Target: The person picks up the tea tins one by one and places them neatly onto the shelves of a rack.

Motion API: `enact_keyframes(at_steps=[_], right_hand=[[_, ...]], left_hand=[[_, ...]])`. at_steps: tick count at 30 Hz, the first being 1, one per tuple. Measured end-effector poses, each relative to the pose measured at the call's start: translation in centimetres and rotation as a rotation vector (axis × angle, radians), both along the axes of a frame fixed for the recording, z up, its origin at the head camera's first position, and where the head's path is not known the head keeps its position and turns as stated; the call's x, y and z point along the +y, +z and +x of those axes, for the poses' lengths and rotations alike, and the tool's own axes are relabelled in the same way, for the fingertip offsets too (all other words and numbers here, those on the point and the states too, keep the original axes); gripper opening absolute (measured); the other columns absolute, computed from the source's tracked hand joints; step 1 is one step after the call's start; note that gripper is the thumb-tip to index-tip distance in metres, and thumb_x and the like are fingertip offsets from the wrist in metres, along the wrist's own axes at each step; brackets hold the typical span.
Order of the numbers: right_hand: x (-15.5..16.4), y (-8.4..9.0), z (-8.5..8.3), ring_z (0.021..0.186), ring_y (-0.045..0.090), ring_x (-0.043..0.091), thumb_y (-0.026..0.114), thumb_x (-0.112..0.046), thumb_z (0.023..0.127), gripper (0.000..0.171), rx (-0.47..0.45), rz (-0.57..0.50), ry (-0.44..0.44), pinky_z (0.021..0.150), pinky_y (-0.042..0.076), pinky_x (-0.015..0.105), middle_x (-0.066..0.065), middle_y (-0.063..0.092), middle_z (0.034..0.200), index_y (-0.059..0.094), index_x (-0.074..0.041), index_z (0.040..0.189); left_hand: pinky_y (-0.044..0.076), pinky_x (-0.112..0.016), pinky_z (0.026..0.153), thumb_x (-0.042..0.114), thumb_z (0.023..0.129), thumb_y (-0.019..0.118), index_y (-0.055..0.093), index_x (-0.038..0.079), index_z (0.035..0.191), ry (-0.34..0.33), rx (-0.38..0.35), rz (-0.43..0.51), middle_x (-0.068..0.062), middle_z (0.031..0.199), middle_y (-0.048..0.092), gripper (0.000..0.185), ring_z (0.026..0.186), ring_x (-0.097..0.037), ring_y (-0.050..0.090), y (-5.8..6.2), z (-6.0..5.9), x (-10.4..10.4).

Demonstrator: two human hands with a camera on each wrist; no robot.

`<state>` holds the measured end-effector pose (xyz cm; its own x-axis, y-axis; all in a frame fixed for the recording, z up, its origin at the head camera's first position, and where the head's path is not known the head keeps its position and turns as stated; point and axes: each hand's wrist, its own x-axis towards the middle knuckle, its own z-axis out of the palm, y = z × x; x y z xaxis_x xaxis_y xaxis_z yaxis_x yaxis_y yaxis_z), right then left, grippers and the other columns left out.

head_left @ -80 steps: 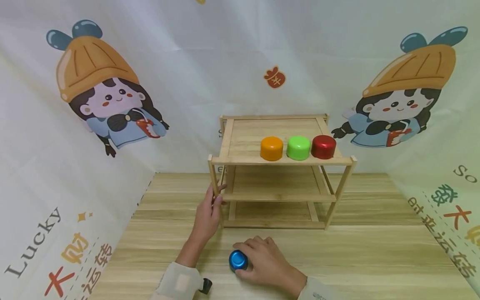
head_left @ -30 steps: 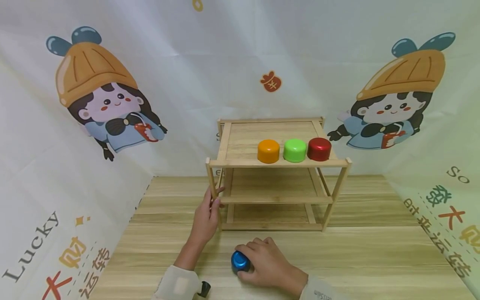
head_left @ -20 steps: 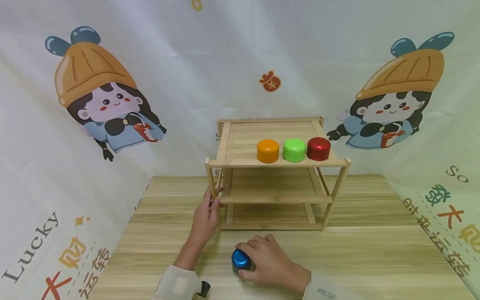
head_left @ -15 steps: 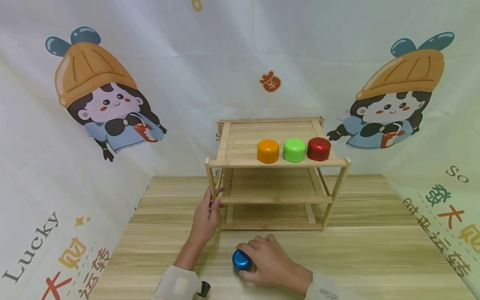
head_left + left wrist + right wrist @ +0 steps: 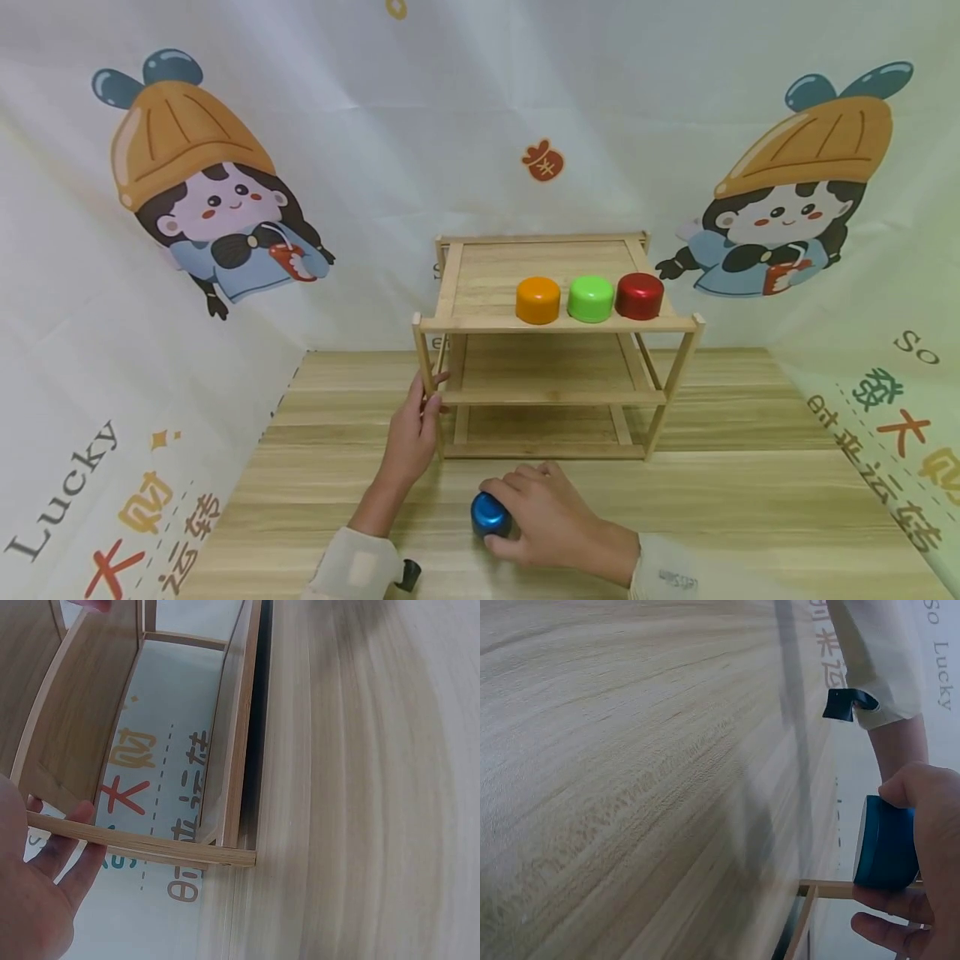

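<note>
My left hand [image 5: 414,427] grips the left front post of a three-tier wooden shelf rack [image 5: 558,397]. In the left wrist view, the fingers [image 5: 84,870] reach round that post. In front of the rack, my right hand [image 5: 551,518] holds a small, shiny blue round cap [image 5: 491,515] between thumb and fingers. The right wrist view shows the cap [image 5: 885,844] above the tabletop, its pale rim toward the wood. Similar round caps in orange [image 5: 537,300], green [image 5: 590,298] and red [image 5: 640,296] stand in a row along the front of the top shelf.
The wood-grain tabletop [image 5: 750,500] carries the rack near its back edge. Printed white cloth [image 5: 390,125] hangs behind and along both sides. A black strap end [image 5: 408,575] sticks out from the left sleeve. The two lower tiers are open at the front.
The right hand and blue cap have shifted slightly right. The cap has tipped, now showing more of its smooth rounded side. The left hand keeps its hold on the rack post.
</note>
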<state>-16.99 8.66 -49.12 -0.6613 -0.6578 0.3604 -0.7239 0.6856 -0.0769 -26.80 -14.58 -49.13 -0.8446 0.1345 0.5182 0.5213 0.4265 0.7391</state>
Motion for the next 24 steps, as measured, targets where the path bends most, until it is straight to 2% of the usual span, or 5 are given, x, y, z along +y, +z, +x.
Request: enact_keyframes(at_steps=[7, 12, 18, 24], right_hand=[[0.2, 1.5, 0.3, 0.096, 0.067, 0.01, 0.068, -0.059, 0.088, 0.054, -0.016, -0.013, 0.019, 0.079, 0.049, 0.04, -0.01, 0.073, 0.104, 0.064, -0.024, 0.128], [0.3, 3.1, 0.5, 0.1, 0.069, 0.011, 0.067, -0.059, 0.089, 0.055, 0.001, -0.02, 0.059, 0.082, 0.051, 0.042, -0.009, 0.073, 0.108, 0.063, -0.023, 0.131], [0.4, 4.5, 0.7, 0.1, 0.066, 0.008, 0.068, -0.059, 0.089, 0.055, 0.063, -0.024, 0.095, 0.081, 0.047, 0.035, -0.01, 0.074, 0.11, 0.063, -0.024, 0.13], [0.3, 5.6, 0.9, 0.104, 0.066, 0.008, 0.065, -0.06, 0.091, 0.056, 0.051, -0.02, 0.102, 0.081, 0.045, 0.034, -0.01, 0.074, 0.115, 0.062, -0.023, 0.132]], left_hand=[[0.06, -0.038, 0.073, 0.018, 0.112, 0.04, 0.038, 0.009, 0.155, -0.001, 0.01, -0.006, -0.008, 0.145, 0.061, 0.044, 0.095, -0.03, 0.073, -0.1, -0.2, 0.0], [0.059, -0.032, 0.074, 0.019, 0.112, 0.039, 0.036, 0.014, 0.157, 0.007, -0.01, -0.011, -0.004, 0.147, 0.06, 0.045, 0.098, -0.029, 0.073, -0.2, -0.2, 0.0], [0.059, -0.033, 0.076, 0.021, 0.112, 0.038, 0.037, 0.014, 0.156, 0.014, -0.024, -0.017, -0.002, 0.147, 0.059, 0.044, 0.098, -0.026, 0.073, -0.2, -0.2, -0.1], [0.06, -0.036, 0.079, 0.022, 0.112, 0.038, 0.035, 0.017, 0.157, 0.01, -0.021, -0.02, -0.003, 0.147, 0.059, 0.045, 0.098, -0.027, 0.073, -0.2, -0.2, 0.1]])
